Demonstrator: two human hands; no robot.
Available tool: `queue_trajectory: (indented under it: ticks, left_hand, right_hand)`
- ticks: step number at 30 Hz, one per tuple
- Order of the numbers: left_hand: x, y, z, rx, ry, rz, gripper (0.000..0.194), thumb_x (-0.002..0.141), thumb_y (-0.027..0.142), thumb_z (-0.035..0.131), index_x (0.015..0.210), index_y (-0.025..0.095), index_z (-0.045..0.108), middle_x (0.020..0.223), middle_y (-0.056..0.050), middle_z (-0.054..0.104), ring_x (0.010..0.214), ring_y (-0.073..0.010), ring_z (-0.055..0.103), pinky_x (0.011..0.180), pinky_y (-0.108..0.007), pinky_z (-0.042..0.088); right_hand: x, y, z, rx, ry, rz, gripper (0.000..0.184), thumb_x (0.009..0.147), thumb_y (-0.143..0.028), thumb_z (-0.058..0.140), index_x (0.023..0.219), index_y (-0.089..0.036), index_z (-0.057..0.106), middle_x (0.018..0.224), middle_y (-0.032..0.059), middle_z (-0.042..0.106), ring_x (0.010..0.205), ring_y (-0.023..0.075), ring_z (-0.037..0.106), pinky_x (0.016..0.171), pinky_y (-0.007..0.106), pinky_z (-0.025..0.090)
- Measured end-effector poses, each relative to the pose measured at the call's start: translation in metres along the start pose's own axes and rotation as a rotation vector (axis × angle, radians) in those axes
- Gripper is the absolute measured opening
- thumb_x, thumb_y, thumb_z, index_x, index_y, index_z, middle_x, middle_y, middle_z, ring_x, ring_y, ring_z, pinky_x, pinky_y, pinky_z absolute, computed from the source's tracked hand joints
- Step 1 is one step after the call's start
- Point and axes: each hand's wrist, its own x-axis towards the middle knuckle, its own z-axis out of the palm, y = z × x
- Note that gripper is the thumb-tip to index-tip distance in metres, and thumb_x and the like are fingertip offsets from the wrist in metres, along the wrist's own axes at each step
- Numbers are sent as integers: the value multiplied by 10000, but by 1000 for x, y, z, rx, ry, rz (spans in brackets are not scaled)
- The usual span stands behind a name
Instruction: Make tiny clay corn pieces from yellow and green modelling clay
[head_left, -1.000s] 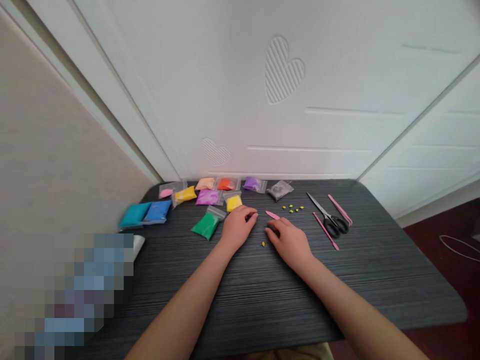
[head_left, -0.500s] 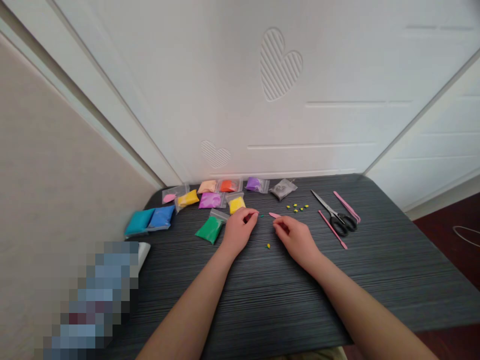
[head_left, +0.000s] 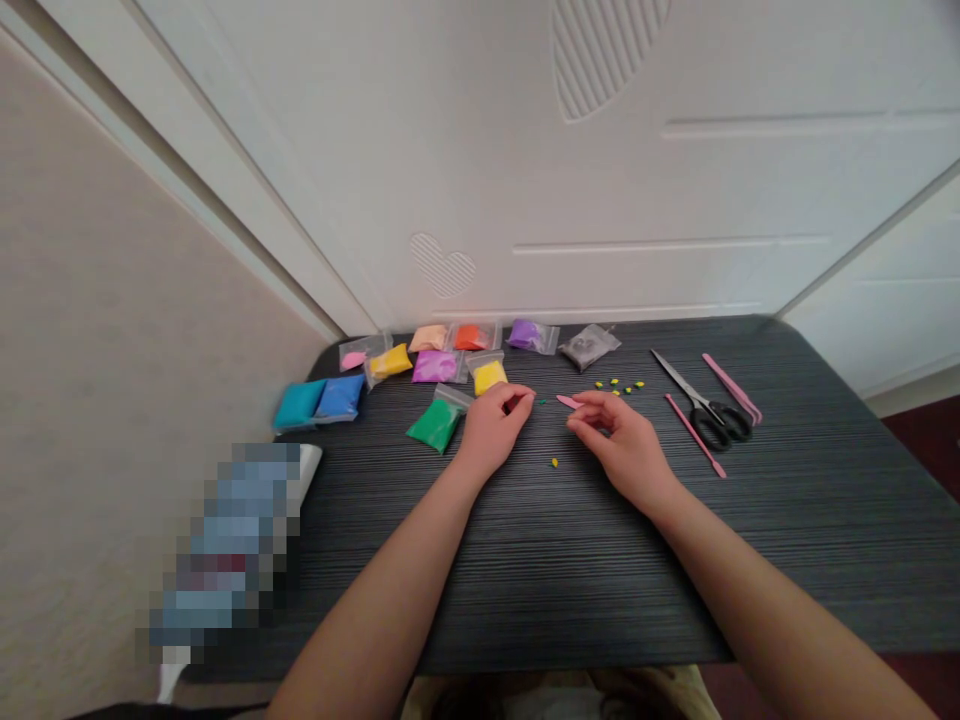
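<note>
My left hand (head_left: 495, 428) rests on the dark table beside the green clay bag, thumb and forefinger pinched together; whatever lies between the tips is too small to make out. Just right of those fingertips is a tiny green clay bit (head_left: 542, 402). My right hand (head_left: 624, 440) has its thumb and fingers apart, with nothing visible between them. A pink modelling tool (head_left: 568, 401) lies by its fingertips, partly hidden behind them. Nearer to me, between the hands, sits a small yellow-and-green clay piece (head_left: 554, 462). Several similar pieces (head_left: 614, 382) are grouped beyond my right hand.
Black-handled scissors (head_left: 709, 412), a thin pink tool (head_left: 696, 436) and pink tweezers (head_left: 731, 387) lie at the right. Bags of coloured clay, including green (head_left: 435, 425), yellow (head_left: 490, 376) and blue (head_left: 340, 398), spread across the back left. A blurred-out object (head_left: 232, 540) stands front left.
The view has tilted down and shifted left, so everything sits higher and further right. My right hand's fingers have spread from a near pinch. My left hand keeps its pinch.
</note>
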Motion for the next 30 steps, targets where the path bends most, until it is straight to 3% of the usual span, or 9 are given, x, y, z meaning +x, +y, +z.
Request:
queue_trajectory:
  ticks: [7, 13, 21, 30]
  left_hand:
    - [1, -2, 2, -7, 15, -4, 208, 808, 318, 457, 840, 191, 618, 850, -19, 631, 768, -141, 558, 697, -256, 431]
    - [2, -2, 1, -3, 12, -5, 207, 805, 321, 462, 841, 189, 618, 852, -21, 630, 755, -139, 554, 689, -257, 431]
    - [1, -2, 2, -3, 11, -18, 209, 802, 320, 467, 842, 184, 621, 853, -26, 633, 754, -140, 557, 681, -256, 432]
    - [1, -3, 1, 6, 5, -14, 213, 805, 332, 462, 842, 194, 621, 830, -16, 632, 731, -138, 553, 675, -258, 425]
  right_hand:
    - [2, 3, -2, -38, 27, -23, 238, 748, -249, 556, 983, -231, 521, 710, -20, 548, 667, 116, 531, 705, 276, 439]
    - [4, 6, -2, 134, 2, 6, 270, 746, -236, 559, 1007, -230, 491, 800, 0, 585, 770, 129, 569, 784, 305, 444]
    - [6, 4, -3, 322, -10, 82, 285, 731, -268, 586, 993, -216, 487, 794, 3, 597, 771, 121, 571, 769, 297, 447]
    - [7, 4, -6, 284, 27, 103, 230, 716, -306, 600, 921, -213, 552, 794, 4, 586, 727, 113, 560, 717, 273, 455]
